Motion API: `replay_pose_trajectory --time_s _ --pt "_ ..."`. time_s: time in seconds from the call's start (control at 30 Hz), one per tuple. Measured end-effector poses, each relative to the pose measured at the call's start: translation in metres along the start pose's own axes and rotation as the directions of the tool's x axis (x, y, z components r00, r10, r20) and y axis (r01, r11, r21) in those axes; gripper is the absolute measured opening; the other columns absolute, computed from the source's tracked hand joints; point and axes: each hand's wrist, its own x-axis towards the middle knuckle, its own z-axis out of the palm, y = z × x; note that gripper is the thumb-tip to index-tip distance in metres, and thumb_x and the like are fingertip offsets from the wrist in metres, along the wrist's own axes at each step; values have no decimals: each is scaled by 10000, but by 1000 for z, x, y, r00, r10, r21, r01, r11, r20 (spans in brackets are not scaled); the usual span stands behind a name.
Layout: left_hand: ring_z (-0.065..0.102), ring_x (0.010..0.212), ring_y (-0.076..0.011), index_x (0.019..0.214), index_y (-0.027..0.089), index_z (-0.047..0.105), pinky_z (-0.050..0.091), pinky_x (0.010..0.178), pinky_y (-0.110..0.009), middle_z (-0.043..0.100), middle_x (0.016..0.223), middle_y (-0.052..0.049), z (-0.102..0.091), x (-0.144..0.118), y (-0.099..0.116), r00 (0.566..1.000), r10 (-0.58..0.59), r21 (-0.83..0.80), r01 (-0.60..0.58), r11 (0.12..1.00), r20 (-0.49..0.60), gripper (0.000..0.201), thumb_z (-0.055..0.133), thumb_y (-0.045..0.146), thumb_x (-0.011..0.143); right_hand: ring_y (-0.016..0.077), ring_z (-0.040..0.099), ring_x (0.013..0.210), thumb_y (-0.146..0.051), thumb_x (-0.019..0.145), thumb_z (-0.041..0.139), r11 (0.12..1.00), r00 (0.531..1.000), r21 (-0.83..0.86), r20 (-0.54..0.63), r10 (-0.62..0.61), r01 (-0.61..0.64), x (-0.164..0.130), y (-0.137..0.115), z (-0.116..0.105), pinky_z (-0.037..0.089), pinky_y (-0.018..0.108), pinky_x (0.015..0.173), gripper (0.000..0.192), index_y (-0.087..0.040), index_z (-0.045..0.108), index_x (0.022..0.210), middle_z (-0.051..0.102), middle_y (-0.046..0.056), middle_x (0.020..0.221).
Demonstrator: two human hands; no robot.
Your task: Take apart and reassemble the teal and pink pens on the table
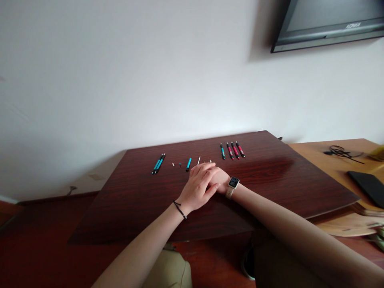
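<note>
Below centre, beside a turquoise-and-black tube (188, 164), the loosely spread left hand (199, 186) hides the right hand's (221, 179) grip; upper right, a black television's (333, 24) lettering blurs.

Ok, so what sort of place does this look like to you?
Probably an office, classroom or similar room indoors, though I can't be sure which. A screen hangs on the wall, slim pens are set out on a dark table, and a lighter table stands beside it.

One head-worn view, looking from above and behind the near edge of the table (129, 208), facing forward and down. Range: forearms (147, 246) near, hands (196, 188) mid-depth, wall (150, 72) far, screen (336, 18) far right.
</note>
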Motion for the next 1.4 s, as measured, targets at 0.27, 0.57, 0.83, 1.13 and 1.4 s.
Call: replay_pose_trajectory --time_s 0.27,0.57,0.83,1.13,1.4 --pt "471 1506 -313 1504 266 560 339 1280 -525 559 1588 -121 6 1 6 998 18 30 -20 999 59 452 568 390 1069 294 677 1233 -205 966 708 939 978 -331 207 -19 88 -1 -7 -2 545 340 1120 291 -294 795 1229 745 82 1278" --pt "545 1425 -274 1427 250 598 415 1241 -490 636 1471 -111 3 -4 -30 982 -130 -27 128 991 -134 355 531 364 1097 244 708 1104 -183 1043 598 980 992 -194 117 54 -30 1 -12 -25 576 348 923 209 -205 775 1151 747 118 1229" --pt "714 1145 -249 1218 221 681 574 973 -374 742 1248 -107 9 -10 -70 888 -432 -297 375 878 -156 263 548 401 1079 185 714 879 -144 989 663 968 965 180 -163 204 -174 -1 0 -26 554 302 824 200 -250 766 1123 760 44 1049" --pt "742 858 -211 1063 223 692 559 804 -295 774 965 -46 17 -12 -72 860 -510 -458 445 769 -21 299 555 489 1059 205 731 936 -223 1011 653 944 952 296 -216 217 -148 -3 2 -23 562 324 803 173 -259 767 1136 786 48 1075" --pt "715 769 -202 989 220 690 537 756 -287 754 855 -29 16 -11 -72 854 -520 -434 466 771 -6 321 537 494 1057 205 746 963 -270 1015 661 932 957 325 -182 228 -160 -3 1 -24 566 318 817 172 -259 758 1156 802 41 1099"
